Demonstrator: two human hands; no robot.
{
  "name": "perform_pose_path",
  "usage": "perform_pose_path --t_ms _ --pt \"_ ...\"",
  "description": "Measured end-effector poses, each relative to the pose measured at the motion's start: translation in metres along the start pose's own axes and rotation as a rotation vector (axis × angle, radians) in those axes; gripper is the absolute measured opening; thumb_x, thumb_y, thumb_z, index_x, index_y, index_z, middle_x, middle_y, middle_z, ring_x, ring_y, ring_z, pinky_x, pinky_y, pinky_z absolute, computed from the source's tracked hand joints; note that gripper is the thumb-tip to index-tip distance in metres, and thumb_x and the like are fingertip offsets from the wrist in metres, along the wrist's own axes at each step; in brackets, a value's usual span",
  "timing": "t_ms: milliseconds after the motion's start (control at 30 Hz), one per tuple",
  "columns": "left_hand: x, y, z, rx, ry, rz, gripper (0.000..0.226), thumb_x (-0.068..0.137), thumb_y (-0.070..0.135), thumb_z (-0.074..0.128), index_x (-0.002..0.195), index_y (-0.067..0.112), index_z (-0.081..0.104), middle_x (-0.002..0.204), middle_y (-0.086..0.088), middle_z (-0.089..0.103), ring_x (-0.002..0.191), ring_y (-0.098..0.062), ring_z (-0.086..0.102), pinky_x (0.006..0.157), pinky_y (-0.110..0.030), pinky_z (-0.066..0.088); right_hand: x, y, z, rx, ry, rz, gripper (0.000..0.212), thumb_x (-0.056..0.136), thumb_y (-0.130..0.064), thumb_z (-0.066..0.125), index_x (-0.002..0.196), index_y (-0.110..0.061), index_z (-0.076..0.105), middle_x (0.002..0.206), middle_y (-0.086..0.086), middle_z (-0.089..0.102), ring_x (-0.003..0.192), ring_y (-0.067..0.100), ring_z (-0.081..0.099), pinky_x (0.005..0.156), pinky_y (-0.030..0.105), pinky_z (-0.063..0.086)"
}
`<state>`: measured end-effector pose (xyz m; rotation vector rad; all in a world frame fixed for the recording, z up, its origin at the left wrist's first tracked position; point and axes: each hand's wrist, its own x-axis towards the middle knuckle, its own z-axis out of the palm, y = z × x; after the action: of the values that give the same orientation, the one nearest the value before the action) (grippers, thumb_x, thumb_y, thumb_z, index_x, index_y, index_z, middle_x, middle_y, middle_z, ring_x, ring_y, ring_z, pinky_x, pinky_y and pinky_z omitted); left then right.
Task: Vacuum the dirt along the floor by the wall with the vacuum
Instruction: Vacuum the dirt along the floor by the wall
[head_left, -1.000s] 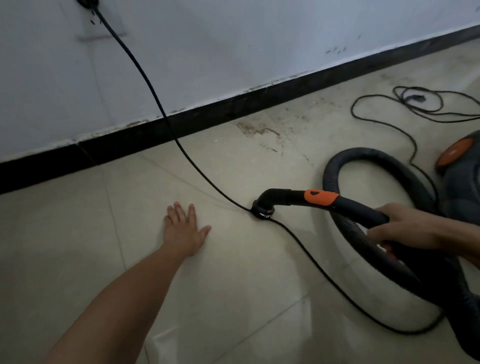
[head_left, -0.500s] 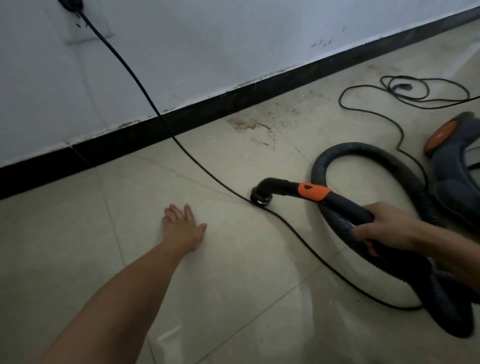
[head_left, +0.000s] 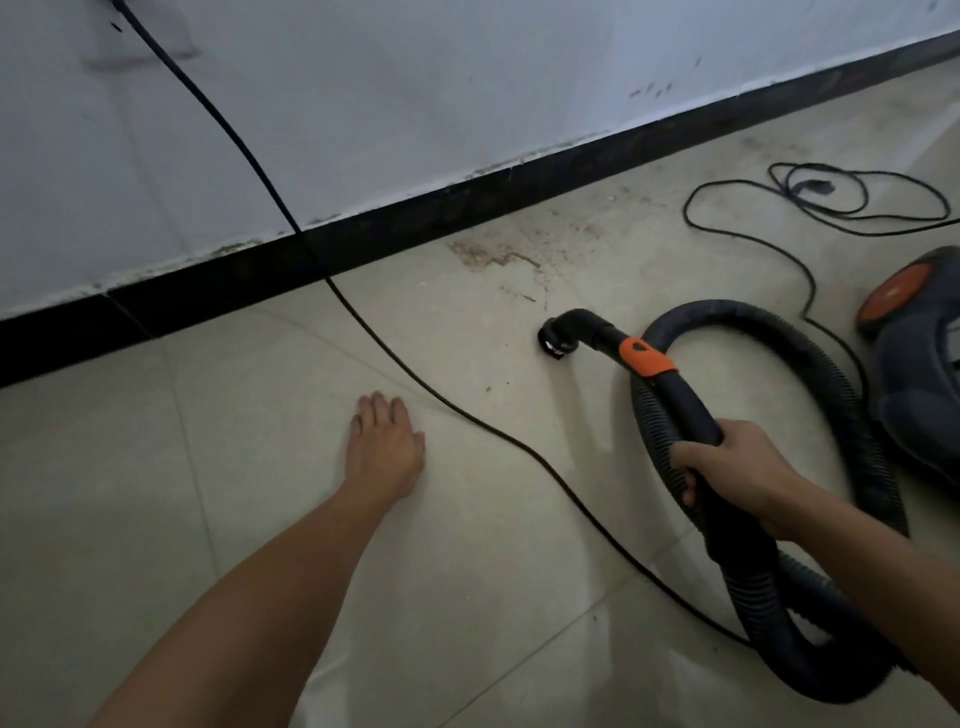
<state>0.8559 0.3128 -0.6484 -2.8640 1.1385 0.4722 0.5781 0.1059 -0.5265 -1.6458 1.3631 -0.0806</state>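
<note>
Black and orange, the vacuum wand (head_left: 644, 364) points its nozzle (head_left: 558, 340) down at the tile floor (head_left: 260, 519), just short of the brown dirt (head_left: 493, 255) by the baseboard (head_left: 467, 208). The right hand (head_left: 737, 467) grasps the wand; the left hand (head_left: 384, 449) lies flat, fingers straight, beside the power cord (head_left: 467, 415).

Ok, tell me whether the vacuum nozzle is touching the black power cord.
Apart. The head view shows a stretch of bare floor between the nozzle and the power cord.

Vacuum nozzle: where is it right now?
Head view, right of centre: the vacuum nozzle points down just short of the dirt patch, right of the power cord.
</note>
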Motion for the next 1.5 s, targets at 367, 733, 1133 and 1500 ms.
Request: perform_pose_path --t_ms 367,733,1133,1500 --pt "0.012 0.008 0.033 -0.042 0.193 -0.044 0.065 0.100 0.039 0.032 0.152 0.000 0.023 0.158 -0.026 0.016 0.147 -0.039 0.012 0.121 -0.045 0.007 0.122 -0.108 0.053 0.146 -0.033 0.035 0.023 0.075 -0.003 0.070 0.095 0.002 0.059 0.066 0.012 0.058 0.039 0.019 0.057 0.043 0.026 0.051" --pt "0.014 0.005 0.036 -0.085 0.237 -0.057 0.067 0.097 0.044 0.025 0.152 0.006 0.025 0.160 -0.020 0.016 0.149 -0.033 0.010 0.122 -0.042 0.006 0.166 -0.159 0.088 0.143 -0.094 0.044 0.023 0.075 -0.004 0.070 0.094 0.000 0.058 0.069 0.011 0.060 0.041 0.020 0.060 0.046 0.028 0.054" --pt "0.012 0.006 0.034 -0.090 0.246 -0.060 0.073 0.093 0.046 0.013 0.152 0.005 0.028 0.159 -0.021 0.019 0.149 -0.034 0.012 0.122 -0.043 0.009 0.157 -0.166 0.081 -0.043 -0.089 -0.046 0.025 0.079 -0.006 0.069 0.100 -0.001 0.056 0.075 0.012 0.063 0.040 0.017 0.063 0.039 0.023 0.050" --pt "0.014 0.005 0.036 -0.097 0.247 -0.058 0.066 0.097 0.043 0.029 0.151 0.004 0.029 0.159 -0.022 0.020 0.148 -0.035 0.013 0.122 -0.044 0.010 0.148 -0.146 0.041 -0.127 -0.126 0.003 0.033 0.074 -0.009 0.071 0.102 0.005 0.061 0.057 0.008 0.066 0.050 0.024 0.067 0.049 0.030 0.054"
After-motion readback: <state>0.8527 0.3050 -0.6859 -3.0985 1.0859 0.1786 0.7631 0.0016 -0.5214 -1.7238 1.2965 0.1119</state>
